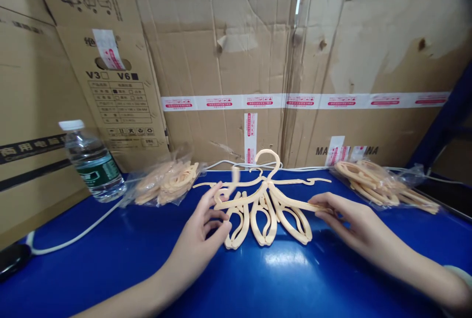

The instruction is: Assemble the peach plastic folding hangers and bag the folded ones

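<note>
A peach plastic folding hanger (pixel 266 199) lies spread on the blue table (pixel 147 259), its hook pointing at the boxes and its looped arms fanned toward me. My left hand (pixel 206 232) pinches the left arm of the hanger between thumb and fingers. My right hand (pixel 342 219) grips the tip of the hanger's right arm with its fingers closed around it.
A clear bag of peach hangers (pixel 165 180) lies at the left, another bag of hangers (pixel 383 183) at the right. A water bottle (pixel 92 160) stands far left. A white cable (pixel 73 237) runs across the table. Cardboard boxes (pixel 258 62) wall the back.
</note>
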### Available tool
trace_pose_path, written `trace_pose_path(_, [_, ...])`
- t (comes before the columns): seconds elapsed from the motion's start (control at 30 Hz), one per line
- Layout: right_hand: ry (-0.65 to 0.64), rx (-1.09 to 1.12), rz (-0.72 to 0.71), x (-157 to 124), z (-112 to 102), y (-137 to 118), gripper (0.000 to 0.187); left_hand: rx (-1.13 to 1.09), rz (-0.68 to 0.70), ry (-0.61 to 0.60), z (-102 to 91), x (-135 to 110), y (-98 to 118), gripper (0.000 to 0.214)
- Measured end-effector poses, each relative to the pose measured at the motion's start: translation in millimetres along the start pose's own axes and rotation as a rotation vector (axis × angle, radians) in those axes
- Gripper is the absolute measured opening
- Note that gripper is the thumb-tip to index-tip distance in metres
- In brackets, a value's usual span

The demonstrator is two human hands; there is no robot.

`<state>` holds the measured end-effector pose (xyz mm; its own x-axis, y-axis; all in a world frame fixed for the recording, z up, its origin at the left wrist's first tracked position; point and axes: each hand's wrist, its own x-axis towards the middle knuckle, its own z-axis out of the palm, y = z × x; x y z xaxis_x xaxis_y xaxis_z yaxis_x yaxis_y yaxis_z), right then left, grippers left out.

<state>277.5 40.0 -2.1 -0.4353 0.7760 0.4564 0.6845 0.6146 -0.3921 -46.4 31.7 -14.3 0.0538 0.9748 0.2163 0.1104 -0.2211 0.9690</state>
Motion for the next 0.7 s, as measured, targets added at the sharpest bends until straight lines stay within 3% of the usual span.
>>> trace_pose_path(0.13, [0.001, 0.011, -0.041, -1.7, 1.0, -1.1, 0.019, 0.158, 0.039, -0.020, -4.5, -0.2, -6.7, 0.055])
trace_pose_path(0.33, [0.005, -0.092, -0.213, -0.3, 1.3, 1.1, 0.027, 0.092, 0.022, -0.018, -7.3, 6.1, -3.6, 0.028])
trace_pose_path(0.6, [0.277, -0.730, -0.323, -7.1, -6.5, 1.3, 0.029, 0.107, -0.022, -0.012, -5.2, 4.4, 2.5, 0.027])
trace_pose_path(0.7, [0.296, -0.872, -0.346, -9.4, -8.6, -0.4, 0.035, 0.083, -0.038, -0.009, -4.2, 3.9, 3.7, 0.028])
